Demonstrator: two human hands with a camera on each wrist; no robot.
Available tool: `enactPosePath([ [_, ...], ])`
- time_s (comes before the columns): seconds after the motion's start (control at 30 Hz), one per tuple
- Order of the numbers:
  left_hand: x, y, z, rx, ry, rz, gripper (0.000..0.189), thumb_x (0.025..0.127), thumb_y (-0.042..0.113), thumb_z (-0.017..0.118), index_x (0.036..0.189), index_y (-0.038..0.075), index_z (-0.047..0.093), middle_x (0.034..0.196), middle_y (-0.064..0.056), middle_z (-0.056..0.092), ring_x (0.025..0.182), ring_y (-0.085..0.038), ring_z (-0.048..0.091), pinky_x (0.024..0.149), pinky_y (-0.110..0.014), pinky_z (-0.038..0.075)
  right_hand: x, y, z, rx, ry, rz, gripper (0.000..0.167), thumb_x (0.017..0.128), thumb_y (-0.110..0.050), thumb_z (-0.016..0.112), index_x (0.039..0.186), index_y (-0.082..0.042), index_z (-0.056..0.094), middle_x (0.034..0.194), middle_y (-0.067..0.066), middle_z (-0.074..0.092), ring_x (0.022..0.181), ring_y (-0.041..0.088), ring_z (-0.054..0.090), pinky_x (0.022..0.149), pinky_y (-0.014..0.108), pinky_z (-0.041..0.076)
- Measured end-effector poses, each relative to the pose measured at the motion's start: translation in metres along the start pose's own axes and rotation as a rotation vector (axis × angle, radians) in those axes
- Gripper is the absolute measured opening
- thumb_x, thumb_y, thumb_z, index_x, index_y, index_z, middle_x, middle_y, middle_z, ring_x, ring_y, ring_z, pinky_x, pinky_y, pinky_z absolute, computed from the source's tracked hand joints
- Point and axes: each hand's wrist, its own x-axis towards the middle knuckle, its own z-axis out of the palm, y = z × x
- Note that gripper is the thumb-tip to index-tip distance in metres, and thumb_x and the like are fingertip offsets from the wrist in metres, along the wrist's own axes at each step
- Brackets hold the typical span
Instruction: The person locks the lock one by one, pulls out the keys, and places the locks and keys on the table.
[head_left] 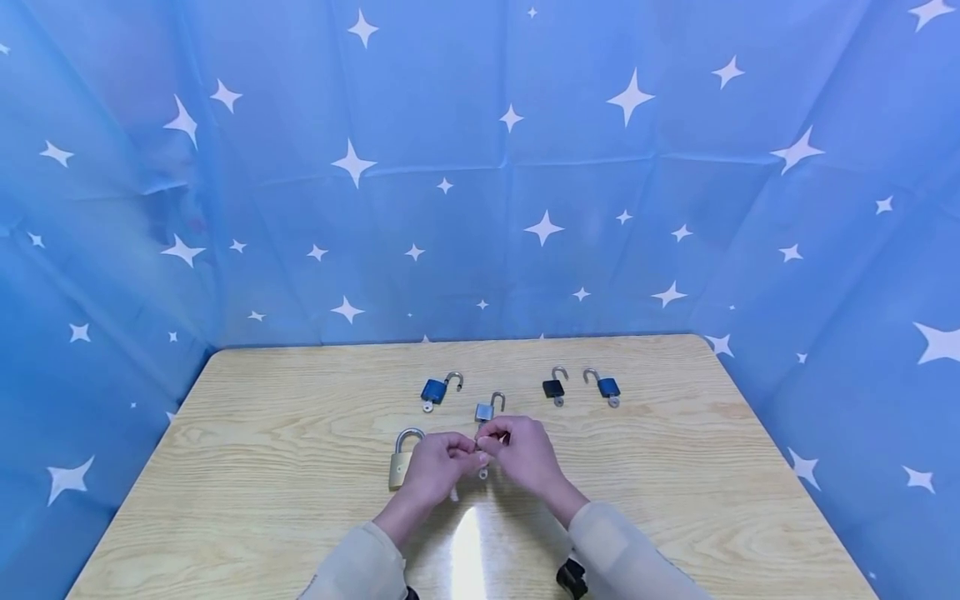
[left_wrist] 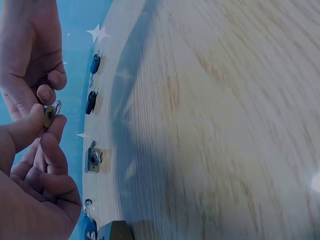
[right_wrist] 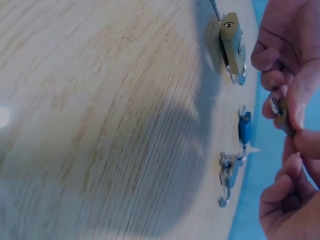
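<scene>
Lower ctr of my head-cam feed, L hand [head_left: 438, 468] & R hand [head_left: 527, 452] both pinch a small lock [left_wrist: 49, 116]; I'd brace its body.

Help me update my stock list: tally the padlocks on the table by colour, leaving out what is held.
Blue padlocks: 2
Black padlock: 1
Silver padlock: 1
Brass-coloured padlock: 1
Total: 5, not counting the small brass-coloured item held in the fingers.
</scene>
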Motion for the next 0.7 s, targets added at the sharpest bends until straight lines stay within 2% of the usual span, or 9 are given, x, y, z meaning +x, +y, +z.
enactPosePath([
  [0.2,-0.002,0.000,-0.004,0.023,-0.010,-0.006,0.019,0.083,0.024,0.076,0.090,0.007,0.072,0.080,-0.003,0.074,0.074,-0.017,0.065,0.064,-0.028,0.047,-0.001,0.004,0.001,0.029,-0.028,-0.017,0.006,0.091,-0.013,0.067,0.091,-0.016,0.073,0.084,-0.004,0.069,0.062,0.008,0.052,0.055,0.021,0.044],
  [0.4,-0.001,0.000,-0.006,0.054,0.006,-0.009,0.021,0.085,0.027,0.074,0.094,0.008,0.072,0.083,-0.002,0.074,0.076,-0.014,0.065,0.066,-0.028,0.048,-0.005,0.006,0.002,0.005,0.011,0.001,0.014,0.092,-0.013,0.064,0.104,-0.010,0.071,0.086,-0.001,0.065,0.058,0.008,0.050,0.053,0.021,0.043],
  [0.6,0.001,-0.001,-0.010,0.074,0.036,-0.020,0.023,0.086,0.029,0.073,0.098,0.009,0.072,0.087,-0.001,0.074,0.080,-0.014,0.066,0.072,-0.028,0.050,-0.015,0.008,0.004,-0.045,-0.008,0.037,0.014,0.092,-0.012,0.064,0.104,-0.008,0.069,0.085,0.000,0.066,0.060,0.006,0.051,0.055,0.021,0.044],
  [0.7,0.001,-0.001,-0.011,0.073,0.036,-0.008,0.023,0.087,0.028,0.073,0.098,0.008,0.072,0.087,-0.003,0.074,0.081,-0.016,0.067,0.073,-0.029,0.051,-0.020,0.008,0.006,-0.026,-0.039,0.043,0.013,0.091,-0.011,0.064,0.103,-0.007,0.069,0.085,0.003,0.067,0.060,0.007,0.053,0.053,0.021,0.045],
])
